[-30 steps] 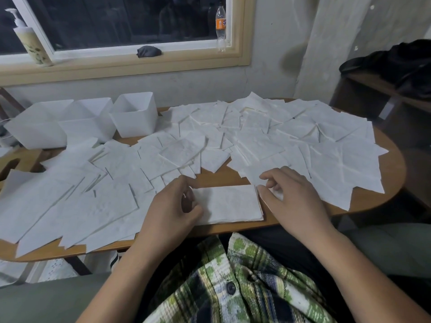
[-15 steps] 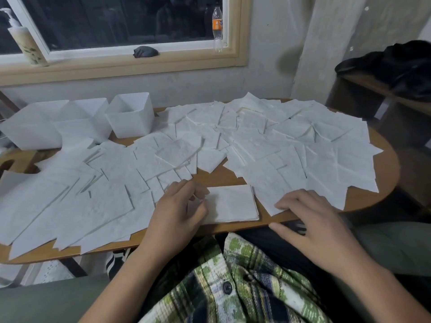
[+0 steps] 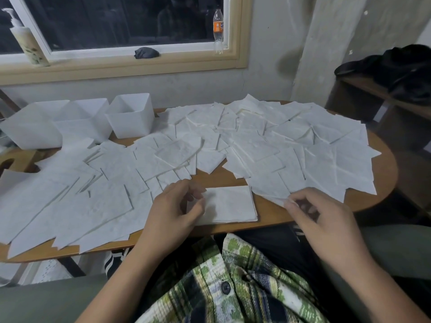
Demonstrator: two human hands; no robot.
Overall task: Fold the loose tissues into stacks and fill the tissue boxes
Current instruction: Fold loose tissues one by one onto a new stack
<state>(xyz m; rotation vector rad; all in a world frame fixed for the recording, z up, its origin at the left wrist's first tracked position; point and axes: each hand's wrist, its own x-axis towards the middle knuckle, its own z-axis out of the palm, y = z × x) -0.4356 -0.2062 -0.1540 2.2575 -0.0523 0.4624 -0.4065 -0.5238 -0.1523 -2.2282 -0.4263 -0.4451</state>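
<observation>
Several loose white tissues (image 3: pixel 268 145) cover most of the wooden table (image 3: pixel 382 183). A folded stack of tissues (image 3: pixel 231 203) lies at the near edge, in front of me. My left hand (image 3: pixel 172 208) rests on the stack's left end, thumb on top and fingers curled at its far corner. My right hand (image 3: pixel 319 220) pinches the near corner of a loose tissue (image 3: pixel 272 190) just right of the stack. Three open white tissue boxes (image 3: pixel 130 117) stand in a row at the far left; what they hold is hidden.
The windowsill behind holds a pump bottle (image 3: pixel 29 43), a dark cloth (image 3: pixel 146 52) and an orange-labelled drink bottle (image 3: pixel 218 31). A shelf with dark clothing (image 3: pixel 396 66) stands at the right. My plaid shirt (image 3: pixel 233 283) fills the bottom of the view.
My right hand left the stack's right edge, dropped toward the table's near edge, then came back up and took hold of a loose tissue's corner. My left hand stayed on the stack.
</observation>
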